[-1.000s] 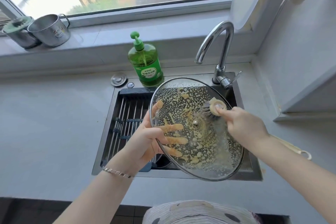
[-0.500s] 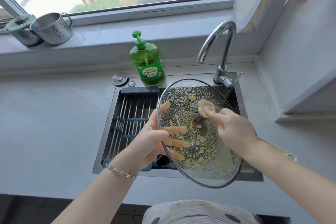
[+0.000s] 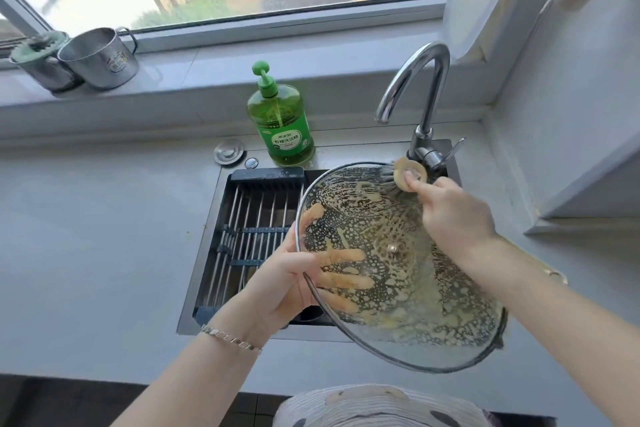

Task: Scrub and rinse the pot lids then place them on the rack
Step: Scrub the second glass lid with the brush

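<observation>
The left hand (image 3: 277, 276) grips the glass pot lid (image 3: 408, 308) at its rim, fingers spread behind the glass. The right hand (image 3: 453, 215) clutches a round scrub brush (image 3: 398, 180) against the lid's far edge. The lid hangs tilted over the sink (image 3: 194, 291), covered in suds. Scrubbing is in hand. Next, probably, comes rinsing under the faucet (image 3: 427, 80), then the rack (image 3: 256, 215).

Left hand (image 3: 277, 284) — silver link bracelet (image 3: 231, 340)
</observation>
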{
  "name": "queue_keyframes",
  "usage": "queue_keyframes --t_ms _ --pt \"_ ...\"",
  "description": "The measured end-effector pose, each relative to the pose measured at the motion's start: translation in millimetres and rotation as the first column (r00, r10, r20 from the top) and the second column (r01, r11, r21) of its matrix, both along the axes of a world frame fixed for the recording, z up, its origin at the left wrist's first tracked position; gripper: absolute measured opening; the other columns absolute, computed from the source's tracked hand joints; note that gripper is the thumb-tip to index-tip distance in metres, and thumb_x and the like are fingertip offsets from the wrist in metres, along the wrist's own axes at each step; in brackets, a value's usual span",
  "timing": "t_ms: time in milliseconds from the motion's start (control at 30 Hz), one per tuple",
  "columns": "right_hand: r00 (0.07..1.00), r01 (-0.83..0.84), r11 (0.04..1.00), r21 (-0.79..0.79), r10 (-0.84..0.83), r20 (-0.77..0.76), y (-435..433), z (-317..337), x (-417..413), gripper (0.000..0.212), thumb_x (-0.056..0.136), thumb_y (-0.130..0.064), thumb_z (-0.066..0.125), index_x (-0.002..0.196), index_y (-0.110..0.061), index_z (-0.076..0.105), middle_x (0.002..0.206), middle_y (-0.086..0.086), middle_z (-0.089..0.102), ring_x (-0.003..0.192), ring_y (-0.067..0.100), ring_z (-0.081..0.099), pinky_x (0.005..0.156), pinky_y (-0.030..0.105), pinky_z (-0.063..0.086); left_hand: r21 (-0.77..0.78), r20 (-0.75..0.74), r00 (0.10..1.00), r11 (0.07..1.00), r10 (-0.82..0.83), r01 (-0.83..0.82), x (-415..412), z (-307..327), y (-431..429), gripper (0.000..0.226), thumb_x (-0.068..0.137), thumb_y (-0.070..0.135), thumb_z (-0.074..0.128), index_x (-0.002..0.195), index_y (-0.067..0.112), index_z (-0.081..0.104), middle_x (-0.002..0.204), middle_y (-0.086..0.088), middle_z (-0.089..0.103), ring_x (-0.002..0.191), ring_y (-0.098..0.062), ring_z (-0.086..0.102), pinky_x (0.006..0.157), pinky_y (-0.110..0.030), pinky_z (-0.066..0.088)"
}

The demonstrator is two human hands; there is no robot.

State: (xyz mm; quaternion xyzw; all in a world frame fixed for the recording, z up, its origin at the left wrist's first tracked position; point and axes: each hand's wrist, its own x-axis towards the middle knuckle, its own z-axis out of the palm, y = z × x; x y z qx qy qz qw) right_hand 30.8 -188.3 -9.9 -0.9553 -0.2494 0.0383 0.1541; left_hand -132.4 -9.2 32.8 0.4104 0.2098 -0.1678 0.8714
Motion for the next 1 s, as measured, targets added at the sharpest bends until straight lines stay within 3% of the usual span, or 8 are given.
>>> queue_keyframes --t_ms 167,367,533,633,800,1000 --pt "0.991 0.06 0.984 -0.167 -0.079 -0.11 -39.2 -15.0 -1.3 0.052 0.097 -0.016 0.033 0.14 -0.045 0.033 0.097 0.003 0.05 0.085 0.03 0.055 0.062 0.03 0.036 0.061 -0.022 0.995 0.993 0.098 -0.096 -3.6 -4.7 7.4 0.097 0.06 -0.018 0.051 0.134 0.042 0.035 0.116 -0.034 0.06 0.096 -0.056 0.058 0.055 -0.045 0.058" --pt "0.996 -0.006 0.999 -0.038 0.003 -0.092 1.1 -2.8 8.1 0.051 0.097 -0.014 0.033 0.138 -0.044 0.036 0.088 0.002 0.043 0.079 0.029 0.053 0.062 0.031 0.037 0.095 -0.044 0.997 0.994 -0.055 0.059 6.4 -5.3 -1.6 0.092 0.063 -0.014 0.043 0.133 0.045 0.036 0.119 -0.034 0.057 0.095 -0.053 0.061 0.058 -0.049 0.057" --pt "0.999 -0.006 0.994 -0.11 0.001 -0.05 -9.4 -7.1 11.6 0.051 0.098 -0.014 0.032 0.138 -0.045 0.036 0.088 0.002 0.044 0.072 0.027 0.047 0.057 0.03 0.03 0.063 -0.017 1.0 0.998 0.019 -0.018 5.3 -2.5 11.6 0.093 0.062 -0.014 0.043 0.134 0.044 0.034 0.118 -0.035 0.058 0.092 -0.052 0.062 0.059 -0.049 0.058" --pt "0.995 -0.004 0.986 -0.164 -0.013 -0.101 -17.7 -11.7 10.3 0.048 0.097 -0.014 0.033 0.135 -0.043 0.042 0.092 0.004 0.047 0.079 0.028 0.052 0.06 0.029 0.031 0.111 -0.026 0.999 0.993 0.039 -0.035 6.1 -3.0 15.4 0.095 0.062 -0.015 0.045 0.134 0.046 0.034 0.117 -0.032 0.059 0.095 -0.053 0.061 0.061 -0.051 0.057" --pt "0.998 -0.018 0.998 -0.057 0.014 -0.063 0.3 -10.6 16.9 0.051 0.097 -0.013 0.034 0.135 -0.046 0.039 0.084 0.001 0.042 0.076 0.028 0.051 0.05 0.028 0.023 0.157 -0.049 0.998 0.987 -0.031 0.038 12.5 -2.9 7.7 0.093 0.061 -0.014 0.044 0.133 0.044 0.036 0.116 -0.031 0.061 0.093 -0.052 0.062 0.057 -0.047 0.058" --pt "0.991 -0.036 0.972 -0.232 0.005 -0.133 -39.8 -26.2 1.6 0.046 0.099 -0.021 0.033 0.136 -0.047 0.038 0.095 0.002 0.05 0.085 0.027 0.055 0.059 0.029 0.032 0.123 -0.02 0.988 0.981 0.153 -0.149 13.0 -3.0 18.6 0.087 0.065 -0.015 0.046 0.13 0.042 0.04 0.116 -0.038 0.056 0.081 -0.049 0.066 0.06 -0.052 0.056"
